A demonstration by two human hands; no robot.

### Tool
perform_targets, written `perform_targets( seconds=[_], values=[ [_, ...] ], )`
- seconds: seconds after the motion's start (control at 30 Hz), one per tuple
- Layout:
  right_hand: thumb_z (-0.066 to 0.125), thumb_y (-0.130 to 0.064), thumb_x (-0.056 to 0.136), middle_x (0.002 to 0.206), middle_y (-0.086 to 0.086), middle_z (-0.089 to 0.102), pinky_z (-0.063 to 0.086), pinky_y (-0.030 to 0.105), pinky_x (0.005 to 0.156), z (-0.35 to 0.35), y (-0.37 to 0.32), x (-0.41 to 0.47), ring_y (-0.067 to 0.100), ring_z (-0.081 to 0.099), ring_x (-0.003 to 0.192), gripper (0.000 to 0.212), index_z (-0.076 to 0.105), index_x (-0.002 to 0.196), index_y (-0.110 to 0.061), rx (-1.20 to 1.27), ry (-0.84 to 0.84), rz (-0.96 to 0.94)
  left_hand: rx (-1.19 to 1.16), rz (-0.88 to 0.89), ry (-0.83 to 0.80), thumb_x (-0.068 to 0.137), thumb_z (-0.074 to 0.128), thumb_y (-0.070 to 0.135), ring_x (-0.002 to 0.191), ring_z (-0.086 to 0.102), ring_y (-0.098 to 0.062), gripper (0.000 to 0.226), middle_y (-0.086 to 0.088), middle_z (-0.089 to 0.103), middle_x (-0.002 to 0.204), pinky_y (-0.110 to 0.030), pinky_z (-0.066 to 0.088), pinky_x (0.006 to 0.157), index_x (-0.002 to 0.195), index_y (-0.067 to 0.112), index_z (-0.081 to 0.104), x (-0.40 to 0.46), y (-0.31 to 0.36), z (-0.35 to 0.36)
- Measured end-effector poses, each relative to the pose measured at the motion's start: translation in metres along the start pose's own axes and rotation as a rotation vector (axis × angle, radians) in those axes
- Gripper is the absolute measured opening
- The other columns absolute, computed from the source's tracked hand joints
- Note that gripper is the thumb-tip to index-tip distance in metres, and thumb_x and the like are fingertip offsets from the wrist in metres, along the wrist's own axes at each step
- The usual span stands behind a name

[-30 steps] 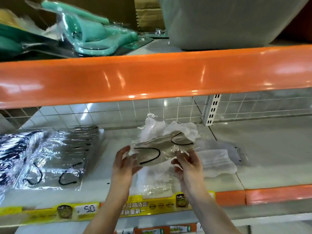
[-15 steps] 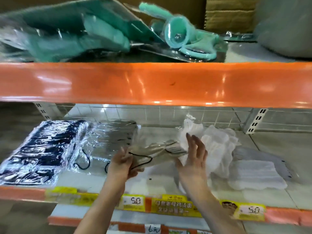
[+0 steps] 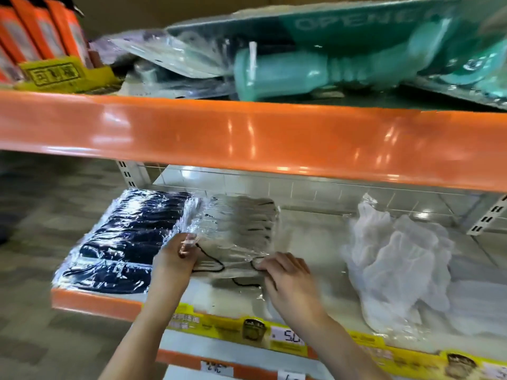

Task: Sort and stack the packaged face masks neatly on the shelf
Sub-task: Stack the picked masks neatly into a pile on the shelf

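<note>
Head view: our left hand [image 3: 175, 259] and right hand [image 3: 285, 272] each pinched an end of the clear-wrapped grey face mask [image 3: 233, 263] over the grey-mask stack [image 3: 241, 223].

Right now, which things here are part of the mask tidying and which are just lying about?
Part of the job:
grey mask pack, held by left hand and right hand
grey stack
dark stack
white masks

Just lying about:
teal packaged item
orange packets
price labels
</note>
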State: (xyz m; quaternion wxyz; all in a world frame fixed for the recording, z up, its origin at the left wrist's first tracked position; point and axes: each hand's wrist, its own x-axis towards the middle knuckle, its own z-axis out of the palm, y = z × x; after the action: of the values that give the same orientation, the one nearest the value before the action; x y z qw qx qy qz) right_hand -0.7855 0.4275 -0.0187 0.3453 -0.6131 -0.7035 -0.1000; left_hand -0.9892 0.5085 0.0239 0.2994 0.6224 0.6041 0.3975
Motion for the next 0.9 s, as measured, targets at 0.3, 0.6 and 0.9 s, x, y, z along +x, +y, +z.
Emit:
perform_targets(
  seconds=[0.3, 0.6, 0.9],
  values=[
    [0.08, -0.012, 0.062, 0.087, -0.014, 0.063, 0.051, 0.025, 0.065, 0.035, -0.037, 0.0, 0.01, 0.063, 0.082, 0.03, 0.069, 0.084, -0.028, -0.07, -0.15, 0.098, 0.15, 0.111, -0.06, 0.088, 0.055, -0.003, 0.102, 0.058, -0.026, 0.044, -0.009, 0.058, 0.121, -0.03, 0.044, 0.076, 0.13, 0.012, 0.053, 0.022, -0.04, -0.015],
    [0.064, -0.023, 0.07, 0.082, -0.008, 0.061, 0.054, 0.028, 0.057, 0.05, -0.04, -0.007, 0.016, 0.063, 0.074, 0.006, 0.067, 0.074, -0.024, -0.13, -0.159, 0.22, 0.661, 0.695, -0.301, 0.057, 0.073, 0.047, 0.11, 0.062, -0.027, 0.061, -0.002, 0.066, 0.116, -0.042, 0.052, 0.087, 0.11, 0.019, 0.066, 0.017, -0.064, 0.006],
    [0.055, -0.048, 0.077, 0.086, -0.009, 0.057, 0.052, 0.032, 0.058, 0.048, -0.045, -0.005, 0.016, 0.061, 0.078, 0.023, 0.064, 0.076, -0.027, -0.19, -0.154, 0.302, 0.649, 0.701, -0.42, 0.073, 0.043, 0.052, 0.111, 0.063, -0.021, 0.041, 0.004, 0.066, 0.12, -0.031, 0.035, 0.093, 0.111, 0.041, 0.058, 0.011, -0.076, 0.021]
  ],
)
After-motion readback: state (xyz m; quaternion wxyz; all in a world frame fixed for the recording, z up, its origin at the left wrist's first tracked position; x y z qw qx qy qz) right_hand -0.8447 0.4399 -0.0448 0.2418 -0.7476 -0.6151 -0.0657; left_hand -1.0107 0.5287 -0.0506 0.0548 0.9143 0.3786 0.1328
